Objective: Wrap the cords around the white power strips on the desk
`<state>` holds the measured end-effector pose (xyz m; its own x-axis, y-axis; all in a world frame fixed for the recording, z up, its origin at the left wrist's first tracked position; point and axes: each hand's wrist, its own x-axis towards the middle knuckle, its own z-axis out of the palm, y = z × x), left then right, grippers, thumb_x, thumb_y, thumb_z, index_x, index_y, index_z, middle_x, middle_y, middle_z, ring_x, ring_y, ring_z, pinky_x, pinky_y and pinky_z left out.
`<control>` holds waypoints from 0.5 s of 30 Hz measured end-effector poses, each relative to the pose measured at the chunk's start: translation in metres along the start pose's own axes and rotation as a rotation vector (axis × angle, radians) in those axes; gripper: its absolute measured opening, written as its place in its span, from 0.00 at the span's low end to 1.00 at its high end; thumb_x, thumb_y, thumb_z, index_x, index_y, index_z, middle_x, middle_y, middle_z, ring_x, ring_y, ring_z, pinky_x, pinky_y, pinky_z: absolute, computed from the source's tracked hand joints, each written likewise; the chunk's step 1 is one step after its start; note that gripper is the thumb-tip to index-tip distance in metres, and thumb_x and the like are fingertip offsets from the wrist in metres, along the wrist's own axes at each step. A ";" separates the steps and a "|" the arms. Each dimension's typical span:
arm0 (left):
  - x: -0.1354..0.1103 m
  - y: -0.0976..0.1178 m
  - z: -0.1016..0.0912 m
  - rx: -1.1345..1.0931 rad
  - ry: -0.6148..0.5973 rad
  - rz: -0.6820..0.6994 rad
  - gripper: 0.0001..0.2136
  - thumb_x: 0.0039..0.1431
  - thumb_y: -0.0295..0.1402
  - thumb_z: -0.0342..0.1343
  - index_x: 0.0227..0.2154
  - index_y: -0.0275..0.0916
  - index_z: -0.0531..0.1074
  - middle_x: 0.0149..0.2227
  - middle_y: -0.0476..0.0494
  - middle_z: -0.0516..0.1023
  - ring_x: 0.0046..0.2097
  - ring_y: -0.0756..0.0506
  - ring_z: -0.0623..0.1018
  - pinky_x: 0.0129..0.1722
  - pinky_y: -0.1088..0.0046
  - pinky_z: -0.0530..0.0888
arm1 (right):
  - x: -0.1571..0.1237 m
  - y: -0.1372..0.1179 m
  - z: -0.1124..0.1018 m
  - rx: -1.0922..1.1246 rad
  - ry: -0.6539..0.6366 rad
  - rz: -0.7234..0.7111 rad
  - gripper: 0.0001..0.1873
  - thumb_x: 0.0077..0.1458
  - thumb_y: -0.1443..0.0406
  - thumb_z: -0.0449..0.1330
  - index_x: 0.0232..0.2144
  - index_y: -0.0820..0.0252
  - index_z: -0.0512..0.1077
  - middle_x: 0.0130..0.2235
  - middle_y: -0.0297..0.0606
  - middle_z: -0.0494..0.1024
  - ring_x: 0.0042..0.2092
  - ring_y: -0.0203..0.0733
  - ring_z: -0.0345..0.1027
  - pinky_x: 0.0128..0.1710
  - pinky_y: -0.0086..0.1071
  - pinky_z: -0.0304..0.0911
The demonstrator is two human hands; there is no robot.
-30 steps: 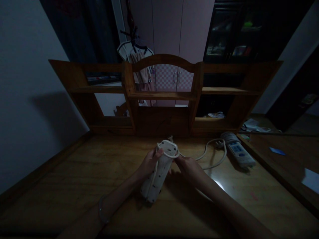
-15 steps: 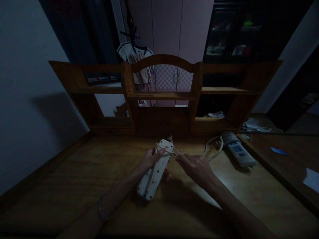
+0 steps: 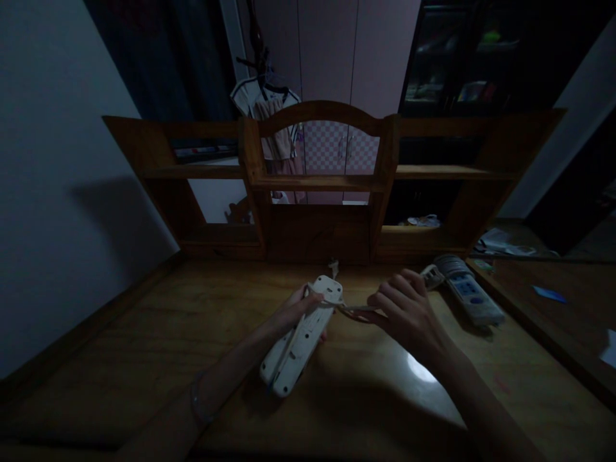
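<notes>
A white power strip lies tilted above the wooden desk, its far end raised. My left hand is closed round its upper part, thumb on the top end. The strip's white cord runs taut from that end to my right hand, which pinches it with fingers curled. The cord's plug shows just beyond my right hand.
A second power strip with its cord coiled lies at the right on the desk. A wooden shelf unit stands along the back. Papers lie on the adjoining desk at right. The room is dim.
My right hand has pulled the cord to the right and taut, drawing in the loose loop. The power strip has tilted and shifted slightly left in my left hand.
</notes>
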<state>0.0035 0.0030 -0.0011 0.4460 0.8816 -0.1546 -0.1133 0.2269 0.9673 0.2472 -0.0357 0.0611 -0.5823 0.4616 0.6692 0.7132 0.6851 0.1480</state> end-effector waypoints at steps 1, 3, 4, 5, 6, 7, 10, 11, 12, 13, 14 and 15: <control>-0.001 0.000 0.001 0.005 -0.014 -0.004 0.27 0.55 0.49 0.54 0.51 0.39 0.55 0.31 0.41 0.77 0.23 0.42 0.79 0.20 0.66 0.76 | 0.000 0.002 -0.001 0.027 0.000 -0.008 0.10 0.61 0.61 0.56 0.27 0.57 0.68 0.26 0.33 0.69 0.33 0.39 0.59 0.47 0.38 0.51; -0.005 0.002 0.003 0.016 -0.032 -0.026 0.28 0.55 0.49 0.53 0.52 0.40 0.54 0.29 0.44 0.77 0.23 0.42 0.78 0.20 0.66 0.75 | -0.001 0.002 -0.001 0.072 0.004 -0.018 0.09 0.60 0.62 0.57 0.28 0.57 0.68 0.26 0.33 0.69 0.34 0.39 0.58 0.46 0.38 0.51; -0.007 0.003 0.005 0.027 -0.034 -0.043 0.28 0.55 0.49 0.53 0.53 0.40 0.54 0.28 0.44 0.76 0.23 0.42 0.78 0.21 0.67 0.74 | -0.001 0.000 0.000 0.090 0.008 -0.025 0.08 0.60 0.62 0.57 0.29 0.57 0.68 0.26 0.33 0.69 0.34 0.39 0.58 0.46 0.38 0.52; -0.009 0.004 0.006 0.050 -0.034 -0.056 0.28 0.55 0.49 0.53 0.53 0.40 0.54 0.29 0.44 0.76 0.24 0.43 0.78 0.21 0.68 0.74 | -0.001 -0.002 0.001 0.104 0.009 -0.032 0.08 0.60 0.63 0.57 0.29 0.57 0.69 0.26 0.33 0.69 0.34 0.39 0.58 0.47 0.38 0.52; -0.011 0.004 0.007 0.086 -0.032 -0.060 0.28 0.55 0.49 0.53 0.53 0.41 0.54 0.30 0.44 0.76 0.25 0.44 0.78 0.22 0.68 0.74 | -0.001 -0.005 0.002 0.118 0.012 -0.039 0.07 0.60 0.63 0.57 0.29 0.57 0.69 0.26 0.33 0.69 0.33 0.38 0.58 0.47 0.38 0.52; -0.012 0.004 0.008 0.138 -0.026 -0.042 0.27 0.55 0.49 0.53 0.53 0.40 0.55 0.32 0.43 0.76 0.26 0.44 0.77 0.25 0.68 0.74 | -0.001 -0.007 0.003 0.132 0.013 -0.047 0.07 0.59 0.63 0.58 0.29 0.57 0.69 0.27 0.33 0.70 0.33 0.38 0.58 0.47 0.38 0.52; -0.012 0.003 0.009 0.333 -0.029 0.111 0.24 0.54 0.47 0.56 0.49 0.38 0.62 0.40 0.41 0.75 0.38 0.45 0.76 0.38 0.67 0.74 | 0.002 -0.013 0.006 0.168 -0.002 -0.066 0.08 0.58 0.60 0.59 0.29 0.57 0.69 0.28 0.33 0.70 0.34 0.39 0.59 0.47 0.38 0.52; -0.012 0.002 0.009 0.380 -0.058 0.155 0.24 0.54 0.46 0.57 0.49 0.37 0.63 0.43 0.40 0.74 0.42 0.44 0.75 0.43 0.67 0.72 | 0.003 -0.013 0.007 0.180 -0.009 -0.060 0.08 0.57 0.59 0.60 0.29 0.57 0.68 0.28 0.33 0.70 0.35 0.39 0.59 0.47 0.38 0.52; -0.012 0.002 0.010 0.412 -0.108 0.179 0.24 0.53 0.44 0.58 0.49 0.37 0.63 0.45 0.40 0.73 0.46 0.43 0.73 0.46 0.66 0.71 | 0.004 -0.013 0.007 0.196 -0.015 -0.050 0.10 0.56 0.58 0.61 0.29 0.57 0.68 0.29 0.33 0.70 0.36 0.40 0.59 0.47 0.38 0.52; -0.013 0.001 0.011 0.431 -0.178 0.178 0.25 0.53 0.43 0.59 0.51 0.37 0.63 0.47 0.40 0.72 0.48 0.42 0.72 0.48 0.65 0.70 | 0.006 -0.013 0.008 0.219 -0.019 -0.034 0.12 0.54 0.56 0.62 0.29 0.57 0.67 0.28 0.33 0.69 0.36 0.40 0.59 0.46 0.38 0.52; -0.015 0.001 0.013 0.446 -0.261 0.152 0.26 0.51 0.41 0.60 0.52 0.38 0.63 0.49 0.41 0.72 0.49 0.41 0.72 0.49 0.64 0.69 | 0.007 -0.014 0.009 0.252 -0.019 -0.013 0.16 0.51 0.53 0.64 0.28 0.57 0.66 0.28 0.33 0.68 0.36 0.41 0.59 0.45 0.38 0.53; -0.017 0.001 0.014 0.462 -0.344 0.115 0.28 0.49 0.39 0.61 0.54 0.39 0.62 0.50 0.41 0.71 0.50 0.40 0.71 0.50 0.64 0.69 | 0.008 -0.014 0.010 0.294 -0.022 0.008 0.20 0.48 0.50 0.65 0.26 0.57 0.64 0.28 0.32 0.67 0.35 0.40 0.58 0.44 0.37 0.53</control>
<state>0.0088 -0.0174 0.0052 0.7252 0.6871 -0.0440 0.1863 -0.1343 0.9733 0.2287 -0.0364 0.0573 -0.5878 0.4780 0.6528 0.5760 0.8138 -0.0773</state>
